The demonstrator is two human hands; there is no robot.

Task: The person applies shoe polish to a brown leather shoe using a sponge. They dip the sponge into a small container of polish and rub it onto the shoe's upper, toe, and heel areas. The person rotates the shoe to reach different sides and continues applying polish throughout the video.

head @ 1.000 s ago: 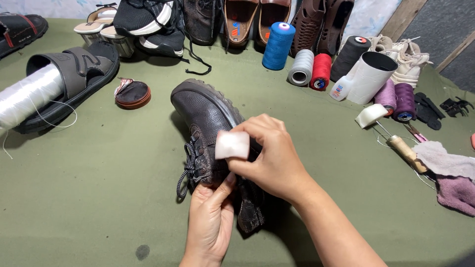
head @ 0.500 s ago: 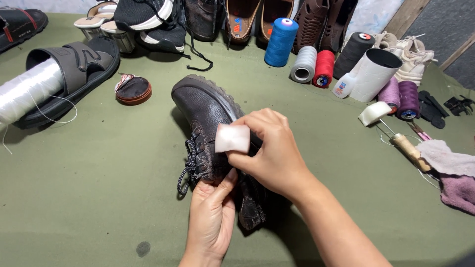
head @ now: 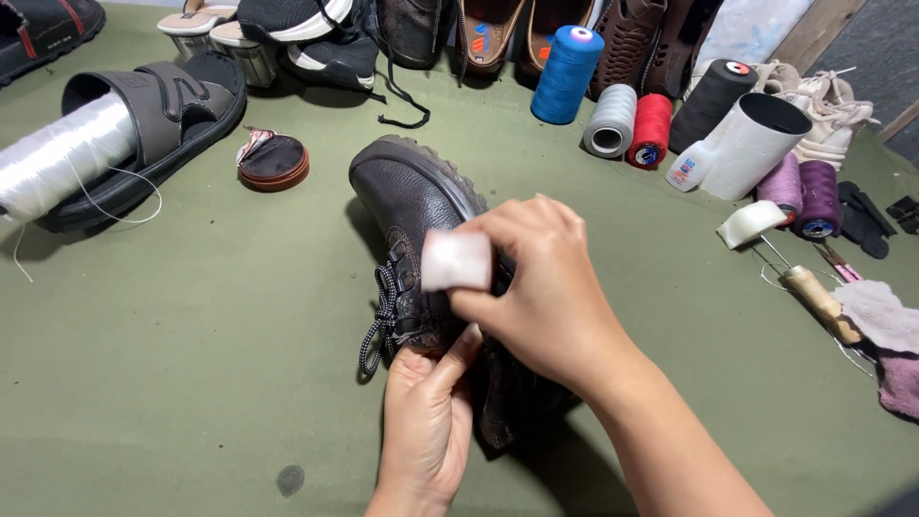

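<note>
Open green desk lies left of the boot. Thread spools, a white tube and shoes crowd the far edge; an awl and rags block the right.

Both hands, left hand and right hand, are bare, with sleeveless forearms and no rings or gloves.

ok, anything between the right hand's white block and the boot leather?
Nothing visible. The right hand pinches the white block directly above the dark brown boot, near its laces. The left hand grips the boot from below, clear of that spot. Whether the block touches the leather cannot be told.
</note>
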